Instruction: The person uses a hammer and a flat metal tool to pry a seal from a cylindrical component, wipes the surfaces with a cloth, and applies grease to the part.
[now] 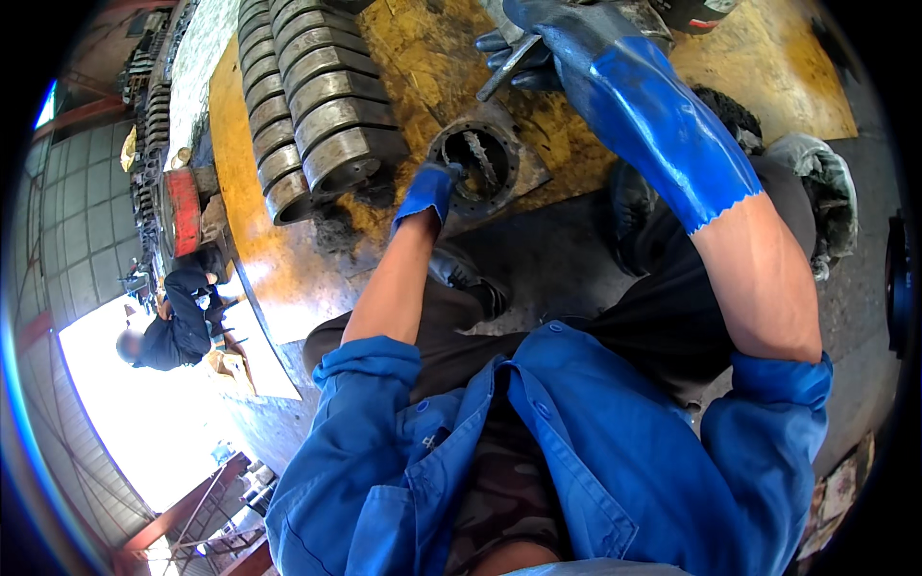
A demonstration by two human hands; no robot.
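Observation:
My left hand (427,192), in a blue rubber glove, grips the rim of a round metal flange ring (499,144) that lies on a yellow, greasy work surface (288,278). A rough threaded piece sits inside the ring's bore. Farther up, my right hand (543,43), in a long blue-and-black glove, is closed around a flat grey metal bar (504,67) that slants down toward the ring. Both forearms are bare below rolled blue sleeves.
Two rows of heavy ribbed steel cylinders (317,106) lie left of the ring. A red-ended machine part (182,211) stands at the far left. Another person in dark clothes (178,326) crouches at the lower left. My boots (471,278) rest on dark floor below the plate.

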